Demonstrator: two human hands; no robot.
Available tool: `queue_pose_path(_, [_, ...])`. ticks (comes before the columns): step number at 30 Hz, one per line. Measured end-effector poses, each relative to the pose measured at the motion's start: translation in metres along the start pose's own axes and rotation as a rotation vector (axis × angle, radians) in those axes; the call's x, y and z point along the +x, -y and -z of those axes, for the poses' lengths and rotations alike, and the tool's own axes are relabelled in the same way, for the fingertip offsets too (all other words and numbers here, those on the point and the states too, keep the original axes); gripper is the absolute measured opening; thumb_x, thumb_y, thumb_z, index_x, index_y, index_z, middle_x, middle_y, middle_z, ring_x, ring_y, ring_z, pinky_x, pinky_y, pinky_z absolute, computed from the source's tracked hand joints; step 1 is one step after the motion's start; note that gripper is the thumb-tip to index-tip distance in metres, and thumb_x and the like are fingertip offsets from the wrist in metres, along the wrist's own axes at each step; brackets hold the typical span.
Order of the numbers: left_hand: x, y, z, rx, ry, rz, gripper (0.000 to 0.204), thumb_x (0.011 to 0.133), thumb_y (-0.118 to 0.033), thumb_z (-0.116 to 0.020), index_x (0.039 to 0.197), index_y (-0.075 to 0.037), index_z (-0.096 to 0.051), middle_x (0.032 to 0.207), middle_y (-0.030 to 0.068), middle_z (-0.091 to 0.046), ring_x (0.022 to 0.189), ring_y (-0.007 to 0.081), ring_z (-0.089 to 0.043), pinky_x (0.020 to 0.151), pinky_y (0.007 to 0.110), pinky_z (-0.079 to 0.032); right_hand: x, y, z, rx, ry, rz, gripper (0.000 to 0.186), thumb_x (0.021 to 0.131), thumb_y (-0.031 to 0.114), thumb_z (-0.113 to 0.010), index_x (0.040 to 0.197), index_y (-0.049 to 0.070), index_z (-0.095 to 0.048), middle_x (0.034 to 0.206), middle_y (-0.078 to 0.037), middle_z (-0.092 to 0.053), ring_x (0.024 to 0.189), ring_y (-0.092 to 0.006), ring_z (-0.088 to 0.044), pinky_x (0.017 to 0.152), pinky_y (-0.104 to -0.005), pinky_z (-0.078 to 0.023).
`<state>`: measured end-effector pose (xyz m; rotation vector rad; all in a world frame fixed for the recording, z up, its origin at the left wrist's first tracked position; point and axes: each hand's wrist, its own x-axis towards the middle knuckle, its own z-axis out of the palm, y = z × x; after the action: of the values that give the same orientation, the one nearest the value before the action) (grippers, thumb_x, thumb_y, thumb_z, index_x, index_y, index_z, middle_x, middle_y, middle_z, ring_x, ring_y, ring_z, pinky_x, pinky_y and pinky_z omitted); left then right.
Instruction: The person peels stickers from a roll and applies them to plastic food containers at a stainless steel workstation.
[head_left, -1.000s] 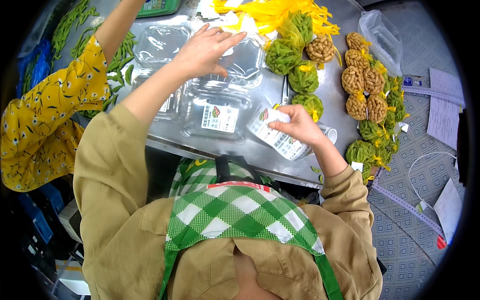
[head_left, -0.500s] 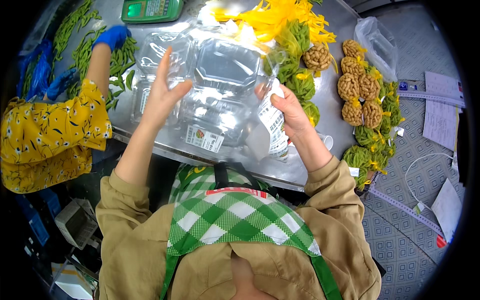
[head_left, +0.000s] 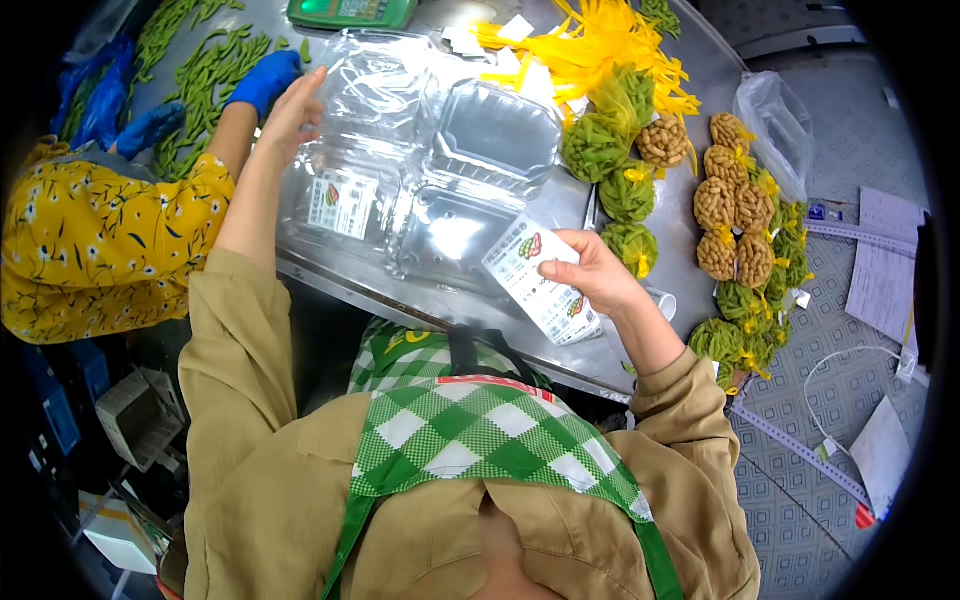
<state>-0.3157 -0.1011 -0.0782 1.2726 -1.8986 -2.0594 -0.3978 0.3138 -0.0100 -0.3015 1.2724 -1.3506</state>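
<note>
My left hand [head_left: 298, 112] has its fingers loosely curved and apart, beside the clear plastic clamshells [head_left: 375, 85]; whether it touches one is unclear. A label [head_left: 340, 203] is stuck on the lower-left container. In my right hand [head_left: 588, 270], pinched under the thumb, is a strip of white printed labels [head_left: 530, 295] with small red-and-green pictures, held over the lower-right container [head_left: 445, 225]. Partly hidden scissors [head_left: 591, 208] lie beside green mesh-bagged bundles [head_left: 627, 197]. A white roll [head_left: 661, 300] shows behind my right hand.
A co-worker in a yellow floral sleeve [head_left: 120, 240] has blue-gloved hands [head_left: 263, 78] among loose green pods [head_left: 200, 90]. Yellow mesh bags [head_left: 600, 40], bagged peanuts [head_left: 735, 210] and a green scale [head_left: 350, 10] are on the steel table [head_left: 330, 280]. Crates [head_left: 140, 420] stand lower left.
My left hand has moved leftward off the containers. The clamshells sit rearranged, the labelled one now lower left. My right hand still holds the labels, turned flatter. The co-worker's arm has come down among the pods.
</note>
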Motion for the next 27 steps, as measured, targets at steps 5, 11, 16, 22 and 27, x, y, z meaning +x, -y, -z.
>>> queue_pose_path(5, [0.027,0.008,0.001,0.567,-0.181,-0.147,0.089,0.074,-0.067,-0.059,0.141,-0.014,-0.036,0.122,0.0167,-0.049,0.112,0.0308,-0.047,0.09,0.043,-0.039,-0.009,-0.005,0.0,-0.055,-0.024,-0.057,0.03,0.082,0.013,-0.07,0.107,-0.002,-0.063,0.096,-0.004,-0.067,0.083,-0.0073,-0.06,0.074,-0.0231,-0.049])
queue_pose_path(11, [0.02,0.029,-0.016,1.158,-0.638,-0.627,0.056,0.081,-0.049,-0.063,0.124,-0.013,-0.056,0.124,0.0166,-0.049,0.115,0.0347,-0.045,0.095,0.041,-0.038,-0.016,-0.021,0.002,-0.057,-0.014,0.0,0.03,0.081,0.018,-0.071,0.105,0.0,-0.064,0.089,-0.001,-0.066,0.076,-0.005,-0.059,0.063,-0.02,-0.049])
queue_pose_path(16, [-0.066,-0.034,-0.131,0.633,-0.139,-1.35,0.024,0.072,-0.01,-0.072,0.096,-0.009,-0.067,0.1,0.0081,-0.061,0.098,0.0266,-0.056,0.084,0.035,-0.045,-0.03,-0.021,0.007,-0.132,-0.051,-0.107,0.035,0.082,0.013,-0.07,0.112,-0.003,-0.061,0.098,-0.003,-0.066,0.086,-0.0075,-0.06,0.076,-0.0238,-0.049])
queue_pose_path(22, [-0.009,-0.095,-0.279,1.049,0.339,-1.273,0.082,0.066,-0.004,-0.072,0.138,-0.023,-0.036,0.141,0.0048,-0.037,0.097,0.0301,-0.061,0.081,0.037,-0.051,-0.047,-0.028,0.003,-0.182,-0.046,-0.023,0.027,0.082,0.014,-0.069,0.106,0.002,-0.064,0.092,-0.001,-0.066,0.08,-0.0056,-0.058,0.066,-0.0218,-0.047])
queue_pose_path(27, [0.026,-0.105,-0.362,1.415,0.437,-1.06,0.082,0.069,0.001,-0.064,0.14,-0.025,-0.032,0.149,0.0102,-0.025,0.097,0.0318,-0.062,0.079,0.041,-0.052,-0.073,-0.043,0.008,-0.277,-0.1,0.157,0.027,0.082,0.019,-0.07,0.1,0.0,-0.064,0.087,-0.003,-0.065,0.079,-0.0098,-0.06,0.07,-0.0255,-0.047])
